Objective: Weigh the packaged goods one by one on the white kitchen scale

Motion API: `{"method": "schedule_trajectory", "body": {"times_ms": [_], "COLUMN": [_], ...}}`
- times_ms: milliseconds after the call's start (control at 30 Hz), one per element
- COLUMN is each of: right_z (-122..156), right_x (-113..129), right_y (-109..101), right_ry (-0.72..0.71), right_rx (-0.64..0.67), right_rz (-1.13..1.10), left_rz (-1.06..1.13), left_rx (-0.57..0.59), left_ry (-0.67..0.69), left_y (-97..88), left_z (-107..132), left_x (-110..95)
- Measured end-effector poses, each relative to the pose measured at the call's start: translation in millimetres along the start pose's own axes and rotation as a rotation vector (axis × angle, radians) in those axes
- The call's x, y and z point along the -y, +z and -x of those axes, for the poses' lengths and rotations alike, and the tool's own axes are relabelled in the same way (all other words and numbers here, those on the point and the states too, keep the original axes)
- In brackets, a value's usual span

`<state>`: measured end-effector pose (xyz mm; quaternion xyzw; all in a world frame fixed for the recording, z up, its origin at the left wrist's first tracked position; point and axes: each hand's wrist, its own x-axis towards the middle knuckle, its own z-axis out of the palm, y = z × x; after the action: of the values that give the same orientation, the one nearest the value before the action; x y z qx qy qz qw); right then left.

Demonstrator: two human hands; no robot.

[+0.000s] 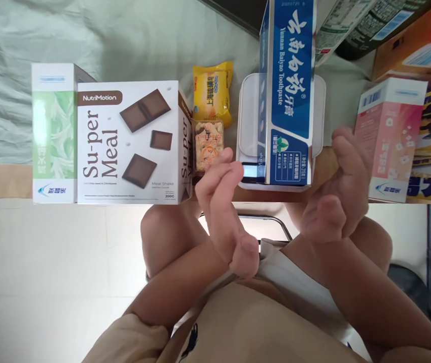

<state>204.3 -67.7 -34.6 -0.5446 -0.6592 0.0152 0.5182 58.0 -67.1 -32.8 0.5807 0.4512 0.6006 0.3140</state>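
A tall blue Yunnan Baiyao toothpaste box (289,91) stands on a white kitchen scale (248,116) near the table's front edge. My left hand (223,206) is raised just left of the scale. Its fingers are stretched out together, their tips close to the scale's display, and it holds nothing. My right hand (338,194) hovers at the scale's right side with fingers loosely curved and nothing in it. Neither hand touches the box.
Left of the scale lie a small biscuit packet (208,145), a yellow snack packet (212,93), a Su-per Meal box (128,141) and a green box (52,133). A pink box (387,136) and more cartons stand to the right. My knees are below the table edge.
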Motion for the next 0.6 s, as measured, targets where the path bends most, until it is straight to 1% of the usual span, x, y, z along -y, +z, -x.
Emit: {"method": "schedule_trajectory", "body": {"times_ms": [67, 100, 167, 300, 433, 533, 600], "right_z": [2, 4, 6, 5, 0, -2, -1], "right_x": [1, 2, 3, 1, -7, -12, -12], "right_y": [1, 2, 3, 4, 4, 3, 3], "right_ry": [-0.016, -0.013, 0.005, 0.001, -0.019, 0.003, 0.017], "right_rx": [0.005, 0.016, 0.037, 0.028, -0.036, -0.064, -0.045], "right_rz": [-0.009, -0.003, 0.024, 0.066, 0.055, 0.085, 0.107], "left_rz": [0.01, 0.002, -0.042, -0.103, -0.117, -0.138, -0.129], "left_rx": [-0.086, -0.088, -0.025, -0.012, -0.005, 0.073, 0.117], "left_ry": [0.158, 0.199, 0.202, 0.228, 0.269, 0.262, 0.261], "left_y": [2.0, 3.0, 4.6, 6.9, 7.1, 5.1, 4.0], "left_z": [-3, -4, -5, -7, -13, -17, -19], "left_x": [1, 2, 5, 11, 11, 10, 10]}}
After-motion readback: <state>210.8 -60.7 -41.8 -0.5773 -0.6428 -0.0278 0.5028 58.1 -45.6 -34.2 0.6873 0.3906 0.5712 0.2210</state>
